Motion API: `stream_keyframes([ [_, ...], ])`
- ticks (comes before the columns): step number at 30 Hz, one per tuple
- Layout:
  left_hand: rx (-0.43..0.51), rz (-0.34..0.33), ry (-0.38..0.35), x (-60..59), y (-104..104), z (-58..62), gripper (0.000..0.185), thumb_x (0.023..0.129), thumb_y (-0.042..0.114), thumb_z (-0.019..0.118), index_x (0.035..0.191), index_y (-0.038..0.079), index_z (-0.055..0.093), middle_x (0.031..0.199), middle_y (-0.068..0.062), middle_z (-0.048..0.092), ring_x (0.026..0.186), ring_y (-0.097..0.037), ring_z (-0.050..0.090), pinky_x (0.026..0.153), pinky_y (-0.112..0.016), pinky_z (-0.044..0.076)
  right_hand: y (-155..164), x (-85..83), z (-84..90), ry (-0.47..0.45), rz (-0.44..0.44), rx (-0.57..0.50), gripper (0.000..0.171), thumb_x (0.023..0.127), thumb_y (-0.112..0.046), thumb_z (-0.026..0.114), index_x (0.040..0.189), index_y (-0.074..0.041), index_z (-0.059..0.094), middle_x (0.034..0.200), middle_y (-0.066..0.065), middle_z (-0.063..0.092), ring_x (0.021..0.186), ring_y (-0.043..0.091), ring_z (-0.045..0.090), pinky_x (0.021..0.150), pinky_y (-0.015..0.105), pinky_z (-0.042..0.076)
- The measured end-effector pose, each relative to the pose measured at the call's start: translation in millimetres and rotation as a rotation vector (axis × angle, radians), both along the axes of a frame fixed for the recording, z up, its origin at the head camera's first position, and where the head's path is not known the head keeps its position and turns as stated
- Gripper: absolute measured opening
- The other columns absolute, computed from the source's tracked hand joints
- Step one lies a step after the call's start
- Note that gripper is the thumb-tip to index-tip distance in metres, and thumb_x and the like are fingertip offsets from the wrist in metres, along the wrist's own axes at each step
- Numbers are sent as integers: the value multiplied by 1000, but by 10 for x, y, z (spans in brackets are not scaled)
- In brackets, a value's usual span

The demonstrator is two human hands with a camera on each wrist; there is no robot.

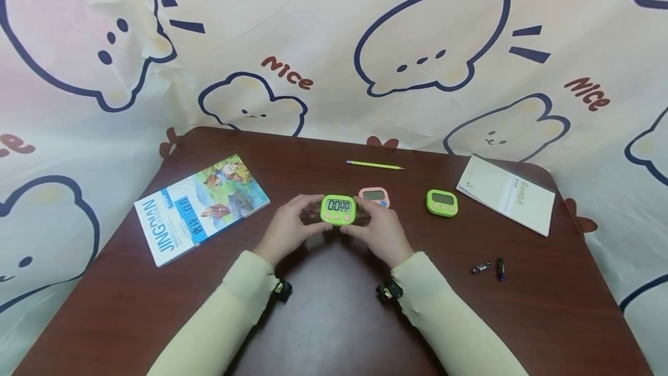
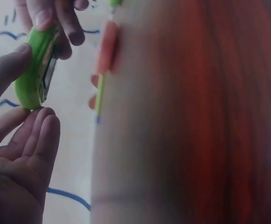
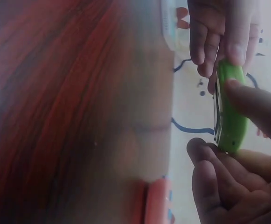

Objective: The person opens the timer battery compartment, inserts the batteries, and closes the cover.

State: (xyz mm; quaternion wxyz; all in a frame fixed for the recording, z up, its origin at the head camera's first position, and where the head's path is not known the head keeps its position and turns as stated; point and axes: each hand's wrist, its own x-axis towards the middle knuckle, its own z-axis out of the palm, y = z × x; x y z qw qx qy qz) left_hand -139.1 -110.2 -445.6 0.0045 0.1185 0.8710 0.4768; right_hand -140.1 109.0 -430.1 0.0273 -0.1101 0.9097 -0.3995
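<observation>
A lime-green digital timer (image 1: 338, 210) is held up over the middle of the table, its display reading 00 00 toward the head camera. My left hand (image 1: 292, 226) pinches its left side between thumb and fingers. On the opposite side, my right hand (image 1: 382, 231) pinches it the same way. Both wrist views show the timer (image 2: 31, 70) edge-on, with thumbs and fingertips at its rim. Just behind my right fingers lies a pink timer (image 1: 377, 195), partly covered by them in the head view.
A second green timer (image 1: 442, 204) lies to the right, beside a white notebook (image 1: 506, 197). Two small batteries, one silvery (image 1: 481, 267) and one dark (image 1: 501, 269), lie nearer on the right. A yellow-green pencil (image 1: 374, 165) rests at the back; a colourful book (image 1: 203, 208) lies left.
</observation>
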Motion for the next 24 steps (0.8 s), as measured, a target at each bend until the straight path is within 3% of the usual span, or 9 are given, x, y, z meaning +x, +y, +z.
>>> stream_keyframes([
  [5, 10, 33, -86, -129, -117, -78, 57, 84, 24, 84, 135, 14, 61, 119, -1, 66, 105, -19, 66, 90, -38, 57, -148, -135, -64, -39, -25, 16, 68, 82, -29, 85, 141, -10, 58, 127, 3, 67, 110, 20, 63, 94, 40, 53],
  [14, 18, 31, -212, -366, -263, -137, 56, 88, 24, 80, 138, 11, 58, 123, -5, 67, 110, -21, 65, 91, -39, 57, -394, -324, -214, -52, -49, -41, 57, 83, -21, 84, 133, -7, 62, 108, 5, 63, 89, 15, 61, 80, 31, 55],
  [20, -34, 43, -235, -480, -293, -187, 55, 89, 22, 79, 139, 10, 58, 124, -6, 66, 103, -21, 64, 85, -36, 56, -515, -421, -263, -93, -58, -29, 55, 87, -13, 78, 137, -2, 58, 112, 11, 59, 86, 15, 60, 75, 27, 55],
  [24, -71, 37, -247, -533, -289, -189, 54, 89, 21, 79, 139, 11, 59, 121, -6, 66, 99, -21, 64, 82, -34, 55, -546, -447, -263, -112, -91, -4, 54, 87, -12, 79, 136, -2, 59, 115, 13, 59, 88, 17, 61, 79, 30, 56],
])
